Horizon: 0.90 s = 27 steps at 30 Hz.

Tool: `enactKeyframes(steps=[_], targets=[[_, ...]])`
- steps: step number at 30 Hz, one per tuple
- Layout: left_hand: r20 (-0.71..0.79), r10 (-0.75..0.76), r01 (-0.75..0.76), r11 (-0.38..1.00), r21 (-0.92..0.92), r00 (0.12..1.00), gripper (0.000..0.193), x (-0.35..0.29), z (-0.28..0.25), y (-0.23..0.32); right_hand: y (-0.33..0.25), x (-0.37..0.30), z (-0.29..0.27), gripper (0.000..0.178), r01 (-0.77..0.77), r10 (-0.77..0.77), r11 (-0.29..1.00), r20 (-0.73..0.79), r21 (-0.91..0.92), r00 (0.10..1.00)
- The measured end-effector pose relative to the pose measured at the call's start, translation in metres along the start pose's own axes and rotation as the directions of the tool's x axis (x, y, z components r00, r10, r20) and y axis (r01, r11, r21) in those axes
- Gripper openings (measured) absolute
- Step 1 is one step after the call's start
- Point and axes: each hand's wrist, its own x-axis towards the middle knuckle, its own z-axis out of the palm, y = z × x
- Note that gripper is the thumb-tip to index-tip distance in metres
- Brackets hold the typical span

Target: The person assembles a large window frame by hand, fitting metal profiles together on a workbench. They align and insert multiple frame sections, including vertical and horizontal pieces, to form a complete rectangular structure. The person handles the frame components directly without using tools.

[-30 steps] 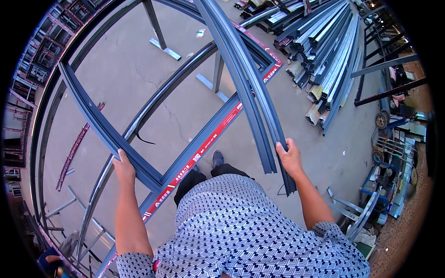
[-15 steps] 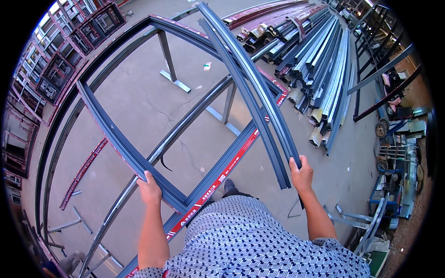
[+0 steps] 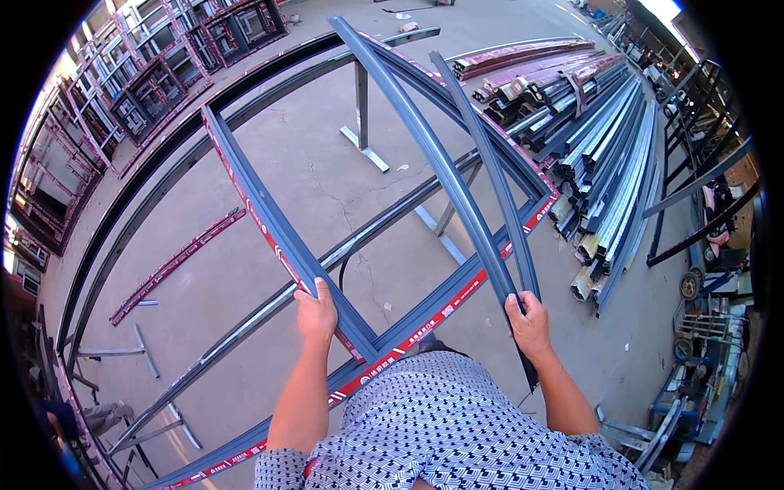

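Observation:
A large dark grey metal frame (image 3: 482, 284) with red protective tape along its edges lies in front of me on a long-legged metal stand. My left hand (image 3: 317, 312) is closed round its middle crossbar (image 3: 269, 208), close to the corner joint nearest me. My right hand (image 3: 531, 327) grips the near end of a long grey metal strip (image 3: 437, 167), which slants over the frame to its far side. A second, thinner strip (image 3: 490, 171) runs beside it, its near end by my right hand; whether my fingers hold it too, I cannot tell.
Stand rails (image 3: 392, 204) cross beneath the frame. A pile of metal profiles (image 3: 608, 188) lies on the right, with a wheeled cart (image 3: 694, 359) nearer. Finished frames (image 3: 155, 73) lean at far left. Another person's leg (image 3: 106, 416) shows at lower left.
The long strip has swung so its far end reaches further left, and the two strips are spread wider apart. My view has shifted; both hands keep their grips.

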Motion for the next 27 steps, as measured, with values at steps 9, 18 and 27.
enactKeyframes(steps=[9, 18, 27], targets=[[0.035, 0.043, -0.042, 0.999, -0.01, 0.998, 0.07, -0.012, -0.017, 0.012, -0.022, -0.011, 0.019, 0.043, 0.17, -0.183, 0.938, -0.018, -0.301, 0.983], [-0.226, 0.392, -0.388, 0.92, 0.064, 0.892, 0.072, -0.013, -0.017, 0.01, -0.028, -0.02, 0.036, 0.036, 0.334, -0.399, 0.785, -0.012, -0.521, 0.917], [-0.222, 0.701, -0.714, 0.7, 0.028, 0.678, 0.069, -0.027, -0.014, 0.047, -0.036, -0.019, 0.035, 0.031, 0.435, -0.509, 0.699, 0.032, -0.567, 0.86]])
